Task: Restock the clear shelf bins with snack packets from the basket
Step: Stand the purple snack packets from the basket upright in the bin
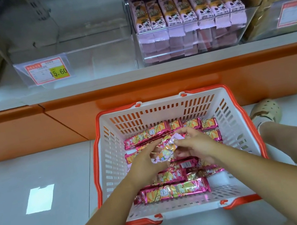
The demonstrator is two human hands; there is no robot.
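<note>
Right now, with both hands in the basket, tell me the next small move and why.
Probably lift the pale pink packet clear of the basket and up toward the shelf: the left hand and right hand both hold it, and it looks like the pink packets in the stocked bin, unlike the magenta packets lying around it.

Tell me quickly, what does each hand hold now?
Left hand: grips the pale pink packet.
Right hand: pinches the same packet.

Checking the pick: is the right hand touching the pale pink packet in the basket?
Touching. The head view shows the right hand pinching the pale pink packet at its upper end, thumb on it.
</note>
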